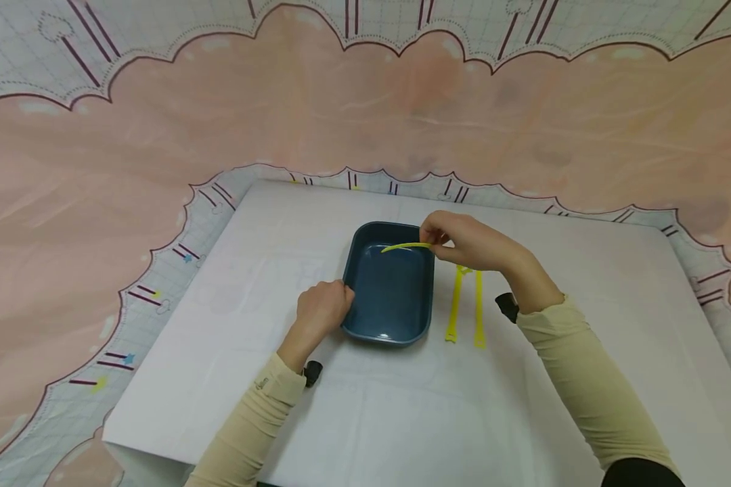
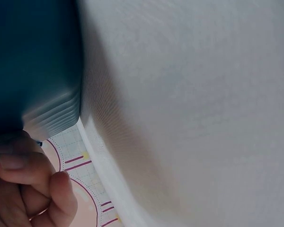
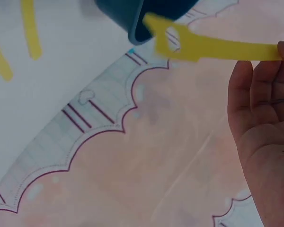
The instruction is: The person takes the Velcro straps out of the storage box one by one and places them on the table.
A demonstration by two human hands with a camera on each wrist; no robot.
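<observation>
A dark blue rectangular tray (image 1: 388, 291) sits on the white table. My left hand (image 1: 324, 308) grips its left rim; in the left wrist view the fingers (image 2: 33, 175) are curled beside the ridged corner of the tray (image 2: 38, 71). Above the tray's far right part, my right hand (image 1: 472, 240) pinches a yellow cable tie strap (image 1: 405, 246) by one end. Its wider head, with a slot in it, shows at the free end of the strap (image 3: 217, 47) in the right wrist view. Right of the tray lie two more yellow straps, a left one (image 1: 455, 308) and a right one (image 1: 479, 311).
The white table (image 1: 585, 379) extends around the tray, with its far edge behind it and its left edge beyond my left hand. A patterned pink cloth (image 1: 365, 115) surrounds the table. Each wrist wears a small black device, one on the left (image 1: 313, 373) and one on the right (image 1: 507, 307).
</observation>
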